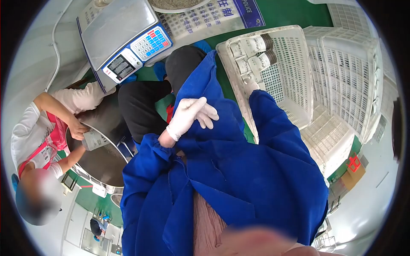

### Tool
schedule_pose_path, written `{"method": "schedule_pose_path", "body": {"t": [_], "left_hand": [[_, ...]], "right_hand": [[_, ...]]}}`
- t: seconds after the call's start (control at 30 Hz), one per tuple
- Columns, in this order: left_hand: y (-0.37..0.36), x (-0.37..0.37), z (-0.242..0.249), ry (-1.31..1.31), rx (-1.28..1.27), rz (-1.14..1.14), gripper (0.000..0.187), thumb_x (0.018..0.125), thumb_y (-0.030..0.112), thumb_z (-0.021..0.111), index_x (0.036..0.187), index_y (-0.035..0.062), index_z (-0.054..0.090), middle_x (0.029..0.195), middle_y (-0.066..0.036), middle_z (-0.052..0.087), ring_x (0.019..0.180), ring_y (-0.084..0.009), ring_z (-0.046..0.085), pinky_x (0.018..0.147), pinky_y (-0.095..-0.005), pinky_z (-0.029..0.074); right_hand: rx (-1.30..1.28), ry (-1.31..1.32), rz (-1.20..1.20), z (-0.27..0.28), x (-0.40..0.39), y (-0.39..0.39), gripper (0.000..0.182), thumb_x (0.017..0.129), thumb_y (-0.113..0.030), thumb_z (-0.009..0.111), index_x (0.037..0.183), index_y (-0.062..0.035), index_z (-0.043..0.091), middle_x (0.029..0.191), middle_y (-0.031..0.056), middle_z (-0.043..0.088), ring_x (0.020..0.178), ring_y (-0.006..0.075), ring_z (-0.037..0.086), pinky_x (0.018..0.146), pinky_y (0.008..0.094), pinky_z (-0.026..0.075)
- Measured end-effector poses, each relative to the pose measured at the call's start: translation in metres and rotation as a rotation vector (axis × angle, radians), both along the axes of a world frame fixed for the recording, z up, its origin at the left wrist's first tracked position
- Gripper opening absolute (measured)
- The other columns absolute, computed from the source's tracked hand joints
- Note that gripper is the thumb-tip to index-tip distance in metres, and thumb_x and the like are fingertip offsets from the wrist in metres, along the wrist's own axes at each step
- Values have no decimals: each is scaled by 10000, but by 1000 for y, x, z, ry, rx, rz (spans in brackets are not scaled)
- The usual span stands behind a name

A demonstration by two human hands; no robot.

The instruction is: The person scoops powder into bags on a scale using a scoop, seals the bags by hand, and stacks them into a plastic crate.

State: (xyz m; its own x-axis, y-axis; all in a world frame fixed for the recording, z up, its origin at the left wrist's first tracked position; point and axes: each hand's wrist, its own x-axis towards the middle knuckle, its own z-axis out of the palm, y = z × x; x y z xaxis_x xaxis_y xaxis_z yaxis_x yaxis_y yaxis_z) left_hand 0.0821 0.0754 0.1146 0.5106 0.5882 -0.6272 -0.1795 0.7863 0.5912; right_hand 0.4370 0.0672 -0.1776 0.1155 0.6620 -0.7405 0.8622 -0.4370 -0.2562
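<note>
My left hand (192, 117), in a white glove, hovers above my lap over my blue coat. Its fingers are loosely bent and apart, and nothing lies in them. My right hand (252, 84), also gloved in white, reaches over the near side of a white plastic crate (294, 64). It touches a white printed packet (247, 77) at the crate's left end; its fingers blend into the packet and cannot be made out. Beside it lie several similar packets (252, 45), some with dark, grainy contents showing at the ends.
A digital scale (124, 38) stands at upper left, near a bowl of grainy material (177, 3). More white crates (346, 81) are stacked at right. On the left, a co-worker (47, 128) holds a packet (95, 140) over a large metal tub (100, 166).
</note>
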Motion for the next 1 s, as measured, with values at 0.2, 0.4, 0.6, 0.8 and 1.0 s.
{"method": "schedule_pose_path", "body": {"t": [0.2, 0.4, 0.6, 0.8, 1.0], "left_hand": [[-10, 6, -2, -29, 5, 7, 501, 1077, 332, 421, 916, -24, 734, 875, -185, 748, 632, -221, 722, 526, -259, 538], [3, 6, -1, -44, -67, -66, 500, 1084, 288, 372, 970, -50, 723, 907, -175, 750, 676, -232, 731, 583, -285, 560], [28, 6, 1, -150, -155, -75, 460, 1082, 249, 387, 1002, -68, 710, 951, -183, 748, 711, -233, 738, 599, -278, 566], [54, 11, 1, -234, -302, -157, 393, 1073, 125, 371, 1047, -80, 705, 1017, -176, 744, 810, -217, 748, 703, -277, 589], [57, 19, -7, -286, -296, -166, 341, 1068, 108, 413, 1120, -79, 693, 1055, -180, 737, 858, -207, 743, 733, -278, 591]], "right_hand": [[-19, -131, 30, -8, 8, -11, 501, 892, -334, 563, 1287, -30, 613, 1231, 248, 652, 1168, 392, 619, 1030, 448, 467], [-127, -185, 77, -28, 15, 19, 739, 875, -268, 595, 1537, -73, 331, 1516, 242, 421, 1332, 382, 500, 1099, 443, 428], [-222, -258, 74, -74, 21, 54, 757, 875, -267, 588, 1566, -164, 298, 1651, 149, 190, 1423, 392, 381, 1123, 543, 377], [-351, -327, 122, -91, 17, 89, 753, 865, -233, 582, 1559, -174, 296, 1661, 126, 163, 1399, 389, 406, 1100, 534, 404], [-258, -312, 114, -136, 33, 82, 775, 873, -227, 576, 1568, -182, 236, 1669, 78, 141, 1391, 396, 412, 1087, 490, 428]]}}
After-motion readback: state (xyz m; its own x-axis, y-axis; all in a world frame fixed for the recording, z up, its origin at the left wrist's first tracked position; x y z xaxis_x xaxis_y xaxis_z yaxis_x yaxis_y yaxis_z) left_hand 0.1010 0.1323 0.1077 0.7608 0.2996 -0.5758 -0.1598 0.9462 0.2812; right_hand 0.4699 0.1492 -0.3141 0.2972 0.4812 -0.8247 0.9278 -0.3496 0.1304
